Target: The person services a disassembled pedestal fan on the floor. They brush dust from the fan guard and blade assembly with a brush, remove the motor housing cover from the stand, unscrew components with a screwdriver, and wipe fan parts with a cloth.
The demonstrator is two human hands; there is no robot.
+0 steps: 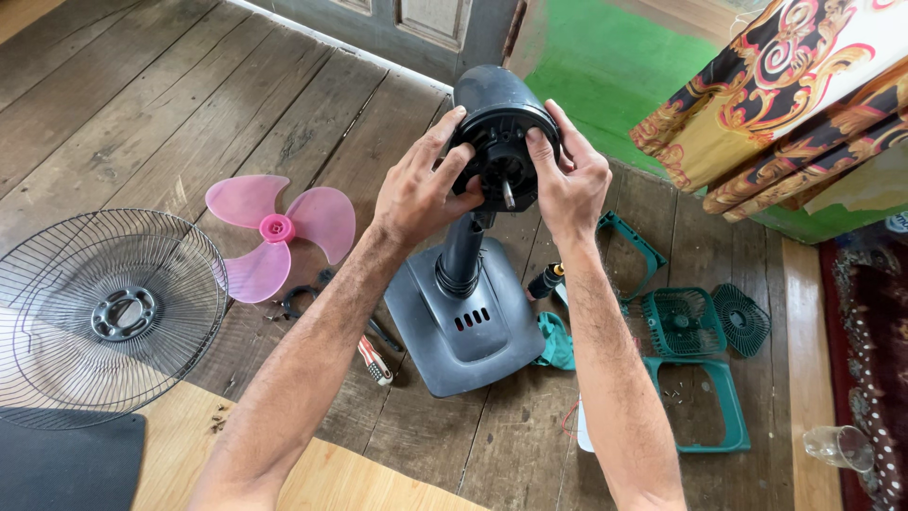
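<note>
A dark grey fan motor head point(499, 114) with a bare metal shaft stands on a short neck above its grey base point(463, 331) on the wooden floor. My left hand point(421, 185) grips the motor's left side, fingers on its front face. My right hand point(567, 180) grips the right side, thumb on the front near the shaft.
A pink three-blade fan propeller point(279, 232) lies left of the base. A wire fan guard point(104, 312) lies at the far left. Pliers point(374, 355) lie by the base. Green plastic frames and grilles point(695, 326) lie right, with a screwdriver point(545, 281) and a glass point(840, 447).
</note>
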